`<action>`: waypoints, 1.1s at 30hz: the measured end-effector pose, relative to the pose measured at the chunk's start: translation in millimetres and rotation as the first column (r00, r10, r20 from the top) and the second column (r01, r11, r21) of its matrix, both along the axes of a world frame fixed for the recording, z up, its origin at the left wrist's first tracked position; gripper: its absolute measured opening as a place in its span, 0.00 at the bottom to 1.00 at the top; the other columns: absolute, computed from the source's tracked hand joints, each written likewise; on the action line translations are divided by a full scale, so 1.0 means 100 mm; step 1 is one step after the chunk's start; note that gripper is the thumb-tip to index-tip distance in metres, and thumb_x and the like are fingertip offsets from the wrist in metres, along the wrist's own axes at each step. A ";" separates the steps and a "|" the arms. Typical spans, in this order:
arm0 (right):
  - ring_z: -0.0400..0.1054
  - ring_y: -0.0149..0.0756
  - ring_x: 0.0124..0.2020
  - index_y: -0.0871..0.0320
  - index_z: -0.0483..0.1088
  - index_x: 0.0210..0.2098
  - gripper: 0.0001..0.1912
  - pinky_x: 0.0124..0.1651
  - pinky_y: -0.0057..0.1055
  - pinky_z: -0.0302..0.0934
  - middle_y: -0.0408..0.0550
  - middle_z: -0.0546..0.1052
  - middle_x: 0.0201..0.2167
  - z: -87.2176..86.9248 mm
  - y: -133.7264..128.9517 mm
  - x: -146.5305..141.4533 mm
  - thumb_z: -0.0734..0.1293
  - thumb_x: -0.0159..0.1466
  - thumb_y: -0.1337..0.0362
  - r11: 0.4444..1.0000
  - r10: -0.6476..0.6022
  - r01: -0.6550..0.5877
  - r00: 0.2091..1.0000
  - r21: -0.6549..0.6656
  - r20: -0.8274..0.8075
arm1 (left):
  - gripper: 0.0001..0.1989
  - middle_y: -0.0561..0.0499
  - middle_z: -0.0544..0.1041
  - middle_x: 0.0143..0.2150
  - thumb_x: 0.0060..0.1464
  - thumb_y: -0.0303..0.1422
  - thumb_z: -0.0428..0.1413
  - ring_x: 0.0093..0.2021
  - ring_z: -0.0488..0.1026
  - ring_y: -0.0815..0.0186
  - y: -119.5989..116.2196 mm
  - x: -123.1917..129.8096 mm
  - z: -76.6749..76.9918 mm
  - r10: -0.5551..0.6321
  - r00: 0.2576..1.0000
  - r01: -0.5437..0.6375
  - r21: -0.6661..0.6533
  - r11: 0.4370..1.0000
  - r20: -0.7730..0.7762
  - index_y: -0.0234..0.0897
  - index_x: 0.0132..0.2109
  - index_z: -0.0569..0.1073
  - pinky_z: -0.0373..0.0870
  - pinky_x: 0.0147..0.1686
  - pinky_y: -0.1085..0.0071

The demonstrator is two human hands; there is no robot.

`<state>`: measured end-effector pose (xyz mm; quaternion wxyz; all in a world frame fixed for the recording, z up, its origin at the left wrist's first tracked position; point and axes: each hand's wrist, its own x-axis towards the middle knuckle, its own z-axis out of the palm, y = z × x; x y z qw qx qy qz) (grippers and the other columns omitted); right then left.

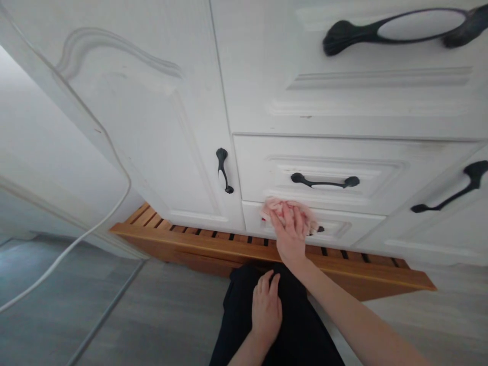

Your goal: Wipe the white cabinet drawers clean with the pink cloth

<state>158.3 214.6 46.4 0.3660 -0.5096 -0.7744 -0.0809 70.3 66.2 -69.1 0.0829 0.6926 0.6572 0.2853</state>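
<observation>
White drawers; right hand pressing pink cloth

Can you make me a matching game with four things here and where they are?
1. Pink cloth
2. Left hand
3. Cord
4. Slatted wood

A. On the dark trousers
B. Brown, along the foot of the cabinet
C. Under the right hand
D. White, at the picture's left side

Pairs: 1-C, 2-A, 3-D, 4-B
</observation>
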 end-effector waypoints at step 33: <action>0.66 0.46 0.58 0.46 0.69 0.61 0.29 0.58 0.47 0.56 0.43 0.75 0.60 -0.18 -0.34 2.14 0.60 0.66 0.77 0.990 0.102 -0.139 0.852 0.034 0.514 | 0.31 0.45 0.71 0.61 0.53 0.17 0.46 0.61 0.66 0.56 0.02 -0.03 0.06 -0.027 0.997 0.035 -0.130 0.991 0.066 0.40 0.62 0.68 0.68 0.61 0.55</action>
